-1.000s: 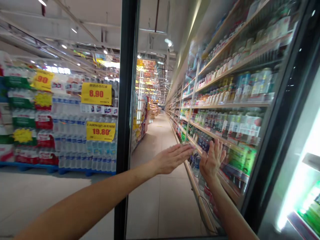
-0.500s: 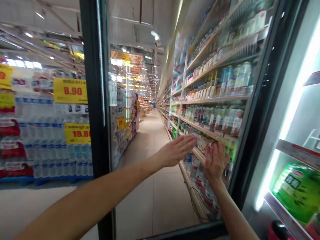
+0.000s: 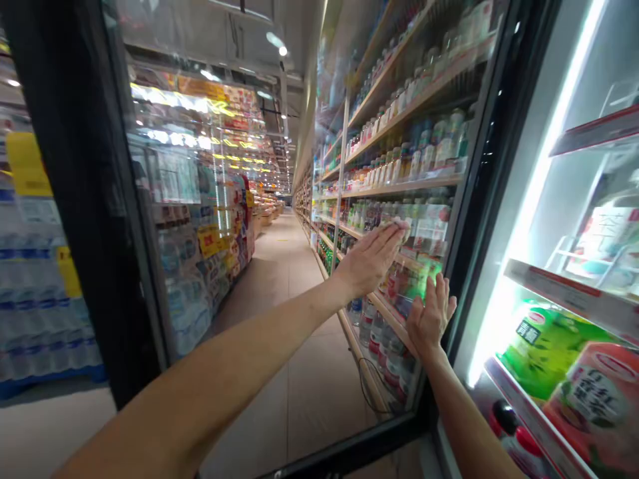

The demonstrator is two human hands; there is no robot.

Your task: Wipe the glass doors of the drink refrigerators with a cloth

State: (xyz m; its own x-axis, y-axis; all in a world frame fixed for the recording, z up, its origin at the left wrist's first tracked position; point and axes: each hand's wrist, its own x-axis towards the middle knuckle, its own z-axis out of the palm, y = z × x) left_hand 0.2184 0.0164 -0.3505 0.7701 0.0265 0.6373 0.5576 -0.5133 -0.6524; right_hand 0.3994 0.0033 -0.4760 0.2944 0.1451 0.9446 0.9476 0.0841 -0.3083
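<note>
A glass cooler door with a black frame [image 3: 479, 179] stands swung open in front of me, and bottle shelves show through or in its pane. My left hand [image 3: 369, 259] reaches across the glass with fingers stretched and close together. Under its fingertips a small white cloth [image 3: 404, 227], mostly covered, is pressed to the pane. Lower and to the right, my right hand [image 3: 429, 316] rests against the glass near the door's right frame, fingers spread, holding nothing.
To the right is the lit cooler interior, with a green drink bottle [image 3: 554, 342] and a pink one [image 3: 596, 399] below a shelf edge [image 3: 564, 289]. Stacked water bottles [image 3: 44, 313] with yellow price signs [image 3: 30, 163] stand left beyond the door. A cable [image 3: 367, 392] shows low.
My left hand has slid up the glass with the cloth, while my right hand stays low against the pane. The view has turned right, showing more of the cooler's inside.
</note>
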